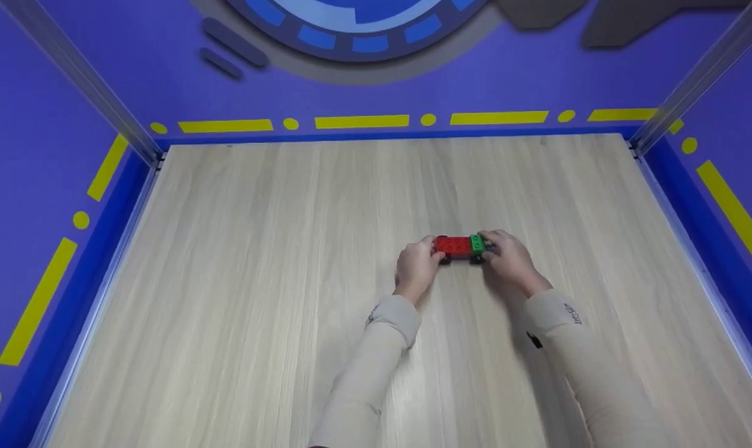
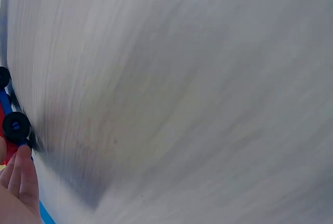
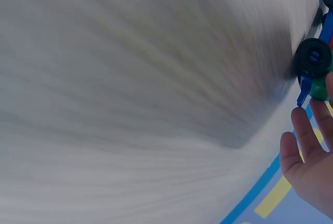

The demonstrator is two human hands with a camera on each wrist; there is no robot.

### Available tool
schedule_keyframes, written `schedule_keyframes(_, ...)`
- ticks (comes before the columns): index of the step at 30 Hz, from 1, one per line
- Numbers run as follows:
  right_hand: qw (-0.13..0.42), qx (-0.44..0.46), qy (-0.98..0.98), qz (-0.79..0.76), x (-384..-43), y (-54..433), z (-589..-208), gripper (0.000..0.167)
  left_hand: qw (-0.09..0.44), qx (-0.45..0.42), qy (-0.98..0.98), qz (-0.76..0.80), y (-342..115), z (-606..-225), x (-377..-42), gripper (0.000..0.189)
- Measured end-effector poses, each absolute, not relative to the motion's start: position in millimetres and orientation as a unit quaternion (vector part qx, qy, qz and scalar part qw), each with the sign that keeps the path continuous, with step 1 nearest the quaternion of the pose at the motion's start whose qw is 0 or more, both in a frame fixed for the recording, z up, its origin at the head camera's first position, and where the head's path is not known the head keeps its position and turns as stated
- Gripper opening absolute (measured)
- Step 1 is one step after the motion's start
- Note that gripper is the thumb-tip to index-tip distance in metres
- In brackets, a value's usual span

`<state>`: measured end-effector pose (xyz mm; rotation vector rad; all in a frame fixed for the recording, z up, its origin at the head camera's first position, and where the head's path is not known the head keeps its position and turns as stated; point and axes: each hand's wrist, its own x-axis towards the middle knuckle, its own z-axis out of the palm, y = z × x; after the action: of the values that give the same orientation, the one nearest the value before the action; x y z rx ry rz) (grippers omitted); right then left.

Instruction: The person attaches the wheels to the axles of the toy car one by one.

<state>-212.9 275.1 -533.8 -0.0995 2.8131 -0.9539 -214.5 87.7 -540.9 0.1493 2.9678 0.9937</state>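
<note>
A toy brick car (image 1: 458, 246) is between the two hands near the middle of the wooden table (image 1: 245, 280). Red studded bricks cover most of its top, and a green brick (image 1: 477, 243) sits at its right end. My left hand (image 1: 418, 266) grips the left end, thumb on the near side. At the green end, my right hand (image 1: 510, 258) pinches the car between thumb and fingers. From the left wrist, a black wheel (image 2: 16, 126) and blue base show. Another black wheel (image 3: 313, 57) appears in the right wrist view, close to the tabletop; contact is unclear.
Purple-blue panels (image 1: 363, 93) with yellow dashes and dots enclose the table at the back and both sides. Metal posts (image 1: 92, 84) stand at the back corners. A small black piece (image 1: 534, 340) shows beside the right sleeve's cuff.
</note>
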Motion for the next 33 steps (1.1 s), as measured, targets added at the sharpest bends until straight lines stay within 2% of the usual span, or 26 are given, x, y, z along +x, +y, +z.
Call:
schedule_keyframes(25,0.126,-0.017,0.924,-0.362,-218,279,-532,0.052,0.002,0.041,0.952,0.305,89,-541,-217,0.031)
schedule_keyframes(33,0.094,-0.044,0.921,-0.374,-206,290,-526,0.05,0.017,0.1,0.948,0.302,69,-540,-215,0.031)
